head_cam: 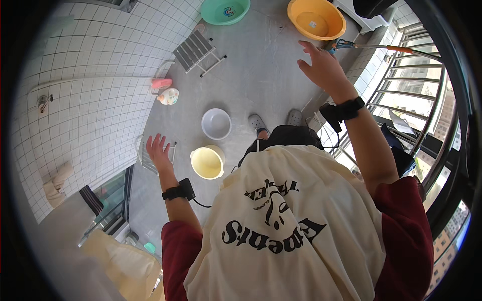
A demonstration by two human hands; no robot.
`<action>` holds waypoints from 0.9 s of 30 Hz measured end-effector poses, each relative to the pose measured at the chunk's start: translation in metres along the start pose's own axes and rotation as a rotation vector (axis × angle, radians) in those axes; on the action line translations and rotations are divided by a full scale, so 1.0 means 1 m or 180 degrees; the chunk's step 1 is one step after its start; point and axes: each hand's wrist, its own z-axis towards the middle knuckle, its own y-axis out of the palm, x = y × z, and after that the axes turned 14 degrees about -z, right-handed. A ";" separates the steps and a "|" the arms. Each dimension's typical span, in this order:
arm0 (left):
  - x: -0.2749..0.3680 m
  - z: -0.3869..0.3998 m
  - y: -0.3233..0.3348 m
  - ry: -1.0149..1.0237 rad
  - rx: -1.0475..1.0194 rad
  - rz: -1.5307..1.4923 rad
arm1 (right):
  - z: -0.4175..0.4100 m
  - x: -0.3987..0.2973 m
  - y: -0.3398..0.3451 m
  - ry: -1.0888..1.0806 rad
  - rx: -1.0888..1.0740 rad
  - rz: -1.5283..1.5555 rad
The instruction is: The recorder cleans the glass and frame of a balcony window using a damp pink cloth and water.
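Observation:
My left hand (pixel 159 150) is spread in the air at the left, with nothing in it, and appears over a small slatted stool (pixel 149 162) beside the tiled wall. A pale yellow plastic basin with small handles (pixel 207 162) and a round white basin (pixel 216 123) stand on the grey floor to its right. My right hand (pixel 320 66) is raised at the upper right, its fingers apart and empty. Just past its fingers are an orange plastic basin (pixel 317 23) and the blue head of a long-handled mop or cleaning tool (pixel 334 45); I cannot tell whether the hand touches the tool.
A green basin (pixel 226 11) and a grey folding stool (pixel 193 51) stand farther off. A pink bottle (pixel 162 83) and a white patterned bottle (pixel 168 96) are by the tiled wall. A metal window railing (pixel 410 94) runs along the right.

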 end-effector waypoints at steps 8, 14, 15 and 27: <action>-0.064 -0.052 -0.112 -0.0370 0.1076 -0.0404 | 0.020 -0.038 0.070 -0.0507 -0.0954 -0.0289; -0.112 -0.057 -0.161 -0.0528 0.1512 -0.0927 | 0.035 -0.082 0.092 -0.0583 -0.1686 -0.0586; -0.117 -0.056 -0.167 -0.0554 0.1573 -0.1021 | 0.040 -0.091 0.094 -0.0543 -0.1827 -0.0643; -0.121 0.016 -0.207 -0.0026 0.1752 -0.1729 | 0.141 -0.202 0.073 -0.0784 -0.1663 -0.0836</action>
